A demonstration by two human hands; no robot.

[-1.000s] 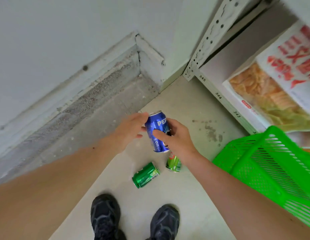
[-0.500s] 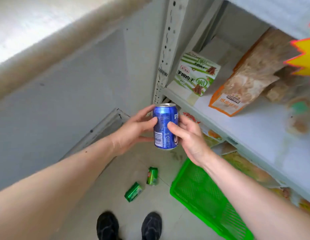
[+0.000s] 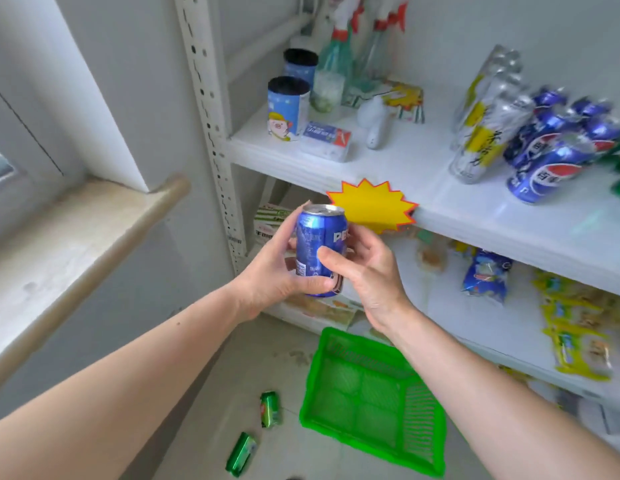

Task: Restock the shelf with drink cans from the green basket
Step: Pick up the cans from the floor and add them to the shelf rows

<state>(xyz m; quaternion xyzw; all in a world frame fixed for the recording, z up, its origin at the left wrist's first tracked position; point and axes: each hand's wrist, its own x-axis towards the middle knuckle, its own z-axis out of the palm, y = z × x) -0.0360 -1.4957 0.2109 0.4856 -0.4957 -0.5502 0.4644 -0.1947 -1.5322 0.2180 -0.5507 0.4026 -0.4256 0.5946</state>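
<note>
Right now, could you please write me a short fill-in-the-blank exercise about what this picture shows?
1. Both hands, left hand and right hand, hold one upright ____ can.
2. The green basket stands on the ____.
3. The number of green cans lying on the floor beside the basket is ____.
4. The yellow starburst tag hangs on the edge of the ____.

Missing words: blue; floor; two; shelf

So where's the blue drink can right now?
The blue metal drink can is upright between both hands, left hand and right hand, just below the yellow starburst tag on the white shelf edge.
</note>
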